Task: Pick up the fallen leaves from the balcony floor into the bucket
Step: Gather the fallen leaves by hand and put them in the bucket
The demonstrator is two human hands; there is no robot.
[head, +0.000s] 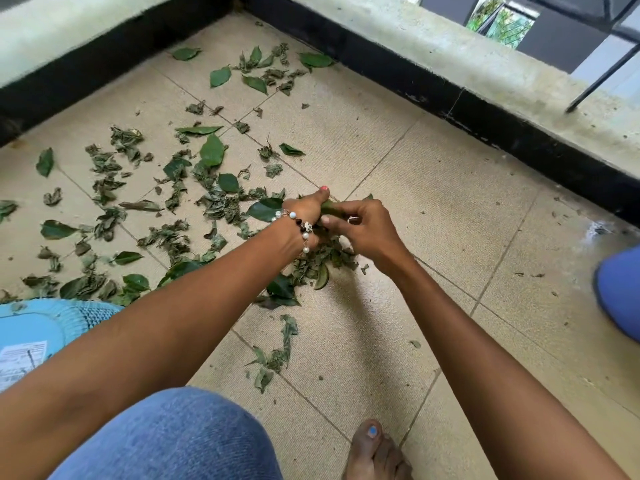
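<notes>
Head view: both hands, left (304, 211) and right (360, 226), clutch leaves (327, 207).

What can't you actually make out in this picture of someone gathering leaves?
- Bucket: head view shows only part of its blue rim, cut off by the left edge and the arm.
- Leaves between left hand and right hand: fingers cover them, number unclear.
- Pile under the hands: partly hidden.
- Blue object: cut off at right, unidentifiable.
</notes>
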